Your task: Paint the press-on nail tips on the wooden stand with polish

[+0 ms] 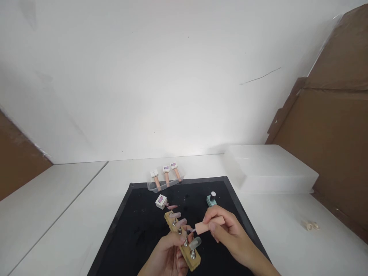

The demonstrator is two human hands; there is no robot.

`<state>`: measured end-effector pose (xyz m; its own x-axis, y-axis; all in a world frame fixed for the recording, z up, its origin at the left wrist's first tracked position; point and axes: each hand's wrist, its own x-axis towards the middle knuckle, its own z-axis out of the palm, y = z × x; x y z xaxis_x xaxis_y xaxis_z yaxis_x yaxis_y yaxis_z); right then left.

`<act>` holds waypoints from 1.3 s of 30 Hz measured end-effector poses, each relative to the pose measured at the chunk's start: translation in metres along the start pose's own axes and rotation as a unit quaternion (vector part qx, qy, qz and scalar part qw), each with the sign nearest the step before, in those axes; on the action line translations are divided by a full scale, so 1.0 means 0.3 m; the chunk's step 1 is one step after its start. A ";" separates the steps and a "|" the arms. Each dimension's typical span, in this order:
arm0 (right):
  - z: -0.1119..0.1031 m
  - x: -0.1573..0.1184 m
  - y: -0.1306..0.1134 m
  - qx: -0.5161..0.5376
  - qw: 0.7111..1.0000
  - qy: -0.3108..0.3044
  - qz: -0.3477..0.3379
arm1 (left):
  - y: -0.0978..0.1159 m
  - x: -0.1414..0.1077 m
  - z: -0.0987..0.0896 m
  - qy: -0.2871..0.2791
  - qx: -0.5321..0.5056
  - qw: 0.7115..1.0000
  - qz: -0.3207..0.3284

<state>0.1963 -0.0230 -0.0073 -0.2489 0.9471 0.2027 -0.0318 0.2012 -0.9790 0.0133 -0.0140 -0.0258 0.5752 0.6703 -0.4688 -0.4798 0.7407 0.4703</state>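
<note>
Held tilted in my left hand (174, 247) is a tan nail tip stand (190, 261) with several false nails on metal posts. A clear false nail (195, 243) sits near its lower end, and a pinkish false nail (181, 223) stands further up. My right hand (227, 232) is closed around the peach cap of a nail polish brush (202, 227). The bristle end points left, close to the nails by my left thumb; whether it touches one I cannot tell. Beyond the stand, a white polish bottle (161, 201) lies on the black mat.
A teal bottle with a black cap (211, 199) stands just past my right hand. Three peach-capped polish bottles (166, 174) lie in a clear tray (151, 188) at the black mat's (132, 230) back edge. On the right are a white box (273, 172) and small beige items (309, 225).
</note>
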 end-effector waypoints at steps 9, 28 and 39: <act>-0.001 0.006 -0.008 -0.008 1.000 0.028 -0.001 | -0.004 0.002 -0.011 -0.007 -0.007 1.000 -0.005; 0.000 0.008 0.022 0.162 0.986 0.027 -0.008 | 0.003 -0.018 -0.014 -0.081 0.040 0.995 0.040; -0.002 0.004 0.021 0.131 0.991 0.010 0.016 | 0.005 -0.032 -0.010 -0.002 0.045 0.999 0.020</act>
<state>0.1963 -0.0203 -0.0133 -0.2352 0.9571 0.1694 -0.2754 0.1015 -0.9559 0.0050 -0.0190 -0.0229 0.5599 0.6988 -0.4452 -0.4408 0.7062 0.5541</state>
